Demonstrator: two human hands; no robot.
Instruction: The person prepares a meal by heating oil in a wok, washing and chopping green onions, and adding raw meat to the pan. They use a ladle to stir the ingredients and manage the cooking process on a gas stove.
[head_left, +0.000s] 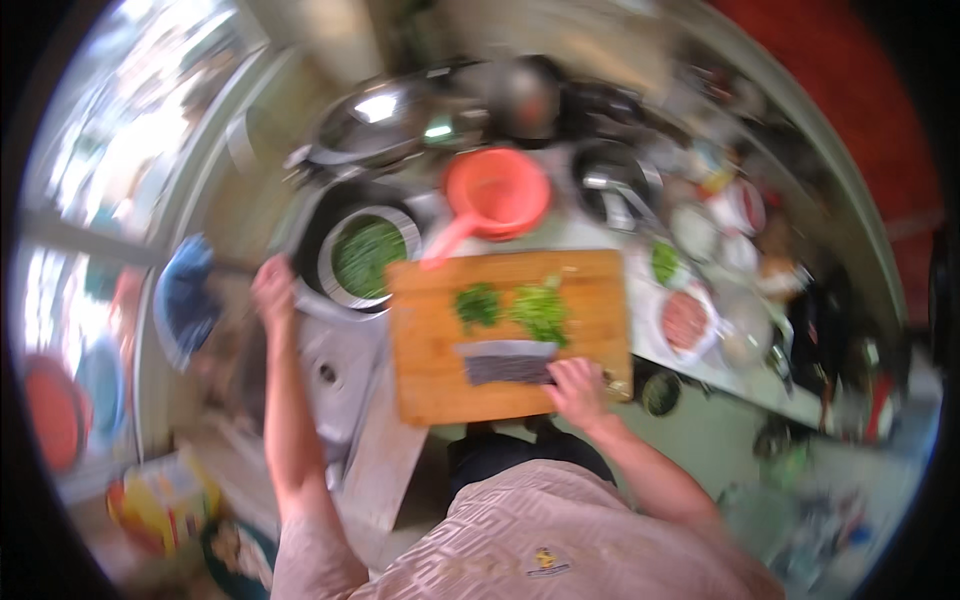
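On the wooden cutting board (427, 375) lie a pile of dark green chopped leaves (478, 304) and a pile of lighter chopped greens (538, 309). A cleaver (510, 362) rests below them, its wide blade flat on the board. My right hand (579, 388) is at the cleaver's right end, its fingers over the handle area; blur hides how firmly it grips. Away to the left, my left hand (275, 286) is raised beside the sink with fingers curled; whether it holds anything is unclear. Near it, a metal bowl (326, 259) of cut greens (369, 256) sits in a dark basin.
A red plastic strainer (499, 193) stands behind the board. Right of it are a dark pan (611, 180) and a white bowl of minced meat (684, 322). A lidded wok (371, 124) stands at the back left. The metal sink (337, 356) lies left of the board.
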